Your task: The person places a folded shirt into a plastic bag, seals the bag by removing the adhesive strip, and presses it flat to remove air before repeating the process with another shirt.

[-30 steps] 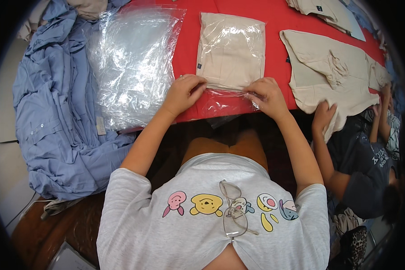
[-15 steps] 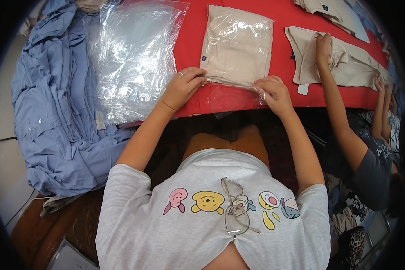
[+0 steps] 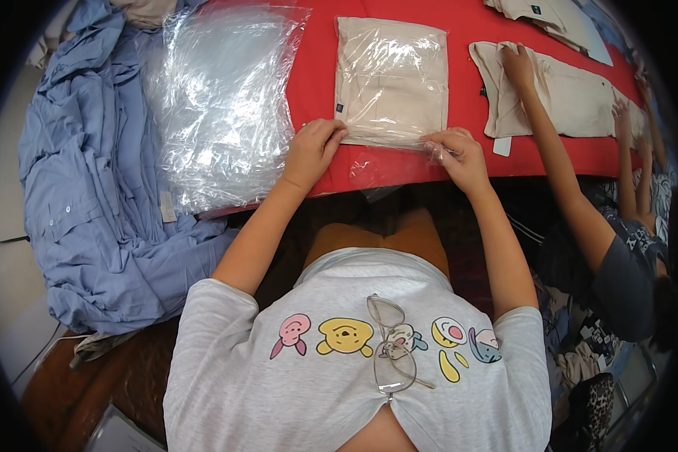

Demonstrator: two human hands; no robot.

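Flat on the red-covered table lies a folded beige garment [image 3: 392, 83] inside a clear plastic bag [image 3: 394, 129], with a small dark label at its left edge. The bag's loose end hangs toward me over the table's near edge. At the bag's near left corner, my left hand [image 3: 316, 151] has thumb and fingers pressed together on the plastic. My right hand [image 3: 462, 155] pinches the near right corner, where a bit of clear film bunches under the fingers.
A pile of clear plastic bags [image 3: 226, 113] lies left of me, beside heaped blue shirts [image 3: 90, 196]. To the right, a co-worker's hand [image 3: 517, 68] rests on another beige garment [image 3: 572, 98]. More folded beige garments [image 3: 546, 13] lie at the far right.
My left hand has shifted slightly down at its corner, its fingers drawn closer together. My right hand keeps its pinch. The co-worker's hand has moved left and away on the other garment.
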